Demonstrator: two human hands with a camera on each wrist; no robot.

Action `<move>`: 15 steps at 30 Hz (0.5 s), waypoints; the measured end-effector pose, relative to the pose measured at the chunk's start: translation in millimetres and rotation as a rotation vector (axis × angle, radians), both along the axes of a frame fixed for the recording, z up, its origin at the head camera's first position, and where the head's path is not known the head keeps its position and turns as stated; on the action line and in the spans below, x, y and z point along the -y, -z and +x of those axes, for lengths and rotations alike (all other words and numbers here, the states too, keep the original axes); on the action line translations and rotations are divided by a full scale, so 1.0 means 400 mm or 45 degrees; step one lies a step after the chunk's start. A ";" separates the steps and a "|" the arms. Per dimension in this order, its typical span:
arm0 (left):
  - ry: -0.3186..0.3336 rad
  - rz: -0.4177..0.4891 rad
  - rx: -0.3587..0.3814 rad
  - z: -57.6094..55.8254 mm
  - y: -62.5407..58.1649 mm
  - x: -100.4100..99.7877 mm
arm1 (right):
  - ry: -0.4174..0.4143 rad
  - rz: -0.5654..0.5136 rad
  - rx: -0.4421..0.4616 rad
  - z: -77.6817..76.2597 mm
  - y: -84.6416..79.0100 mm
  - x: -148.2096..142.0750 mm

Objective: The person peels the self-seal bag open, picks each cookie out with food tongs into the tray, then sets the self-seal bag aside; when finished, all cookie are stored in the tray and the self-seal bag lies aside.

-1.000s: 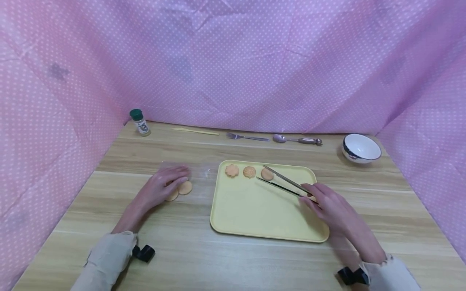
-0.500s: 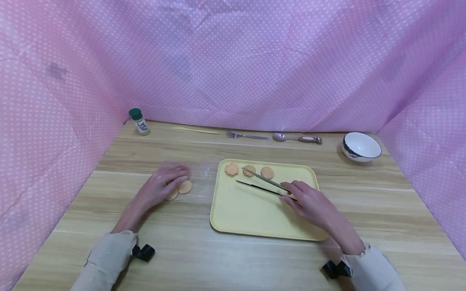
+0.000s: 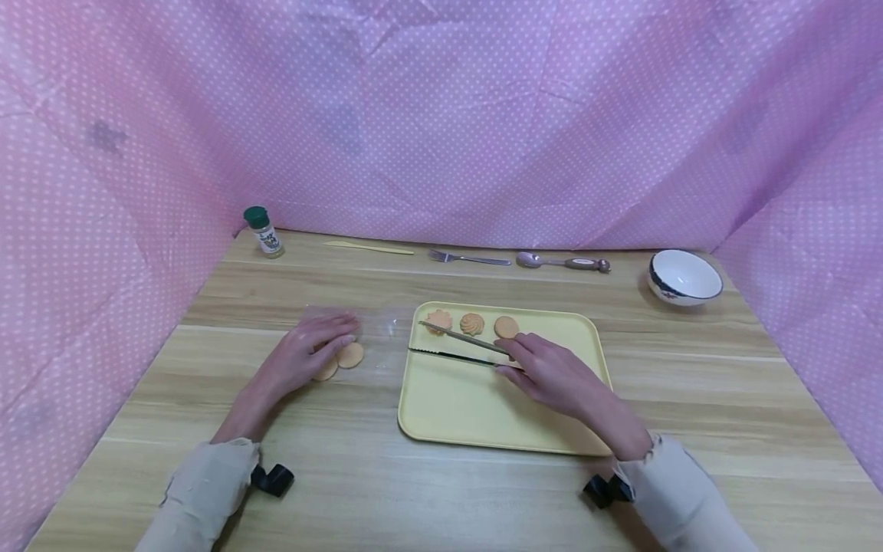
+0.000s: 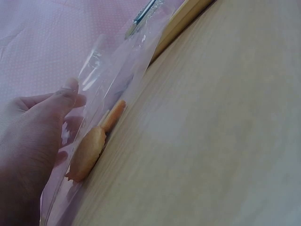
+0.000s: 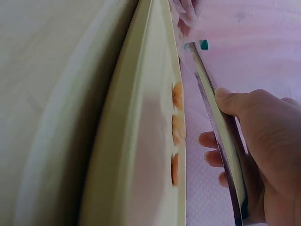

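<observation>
Over the yellow tray (image 3: 455,406), my right hand (image 3: 562,379) grips metal tongs (image 3: 469,340), their arms apart with nothing between them. The tips point left, one arm overlapping a flower-shaped cookie (image 3: 438,315) in the head view. Beside it on the tray lie a swirled cookie (image 3: 472,323) and a round cookie (image 3: 507,327) in a row. Left of the tray, my left hand (image 3: 306,353) pinches the film of a clear plastic bag (image 4: 106,70). Round cookies (image 3: 350,355) lie in that bag, partly hidden by the hand in the head view.
Along the back of the wooden table lie a yellow knife (image 3: 369,248), a fork (image 3: 469,259) and a spoon (image 3: 562,263). A green-capped shaker (image 3: 265,232) stands back left; a white bowl (image 3: 685,277) sits back right. Pink dotted cloth (image 3: 441,123) hangs behind.
My right hand has moved left with the tongs, from the round cookie past the swirled one to the flower-shaped one. The left hand and the bag have stayed in place.
</observation>
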State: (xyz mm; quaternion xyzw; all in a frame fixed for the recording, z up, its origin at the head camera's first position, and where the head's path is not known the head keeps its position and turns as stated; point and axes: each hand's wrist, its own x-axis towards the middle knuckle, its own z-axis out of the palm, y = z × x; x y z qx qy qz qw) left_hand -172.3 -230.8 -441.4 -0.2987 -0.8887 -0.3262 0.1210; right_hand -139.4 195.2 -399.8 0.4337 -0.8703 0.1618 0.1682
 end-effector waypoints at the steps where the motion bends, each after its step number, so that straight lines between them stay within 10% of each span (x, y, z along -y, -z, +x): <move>1: -0.001 0.000 0.000 0.000 0.000 0.000 | -0.003 0.014 0.000 -0.002 -0.002 0.008; 15: 0.004 -0.003 0.009 0.003 -0.002 0.000 | -0.071 0.135 0.014 -0.031 -0.007 0.095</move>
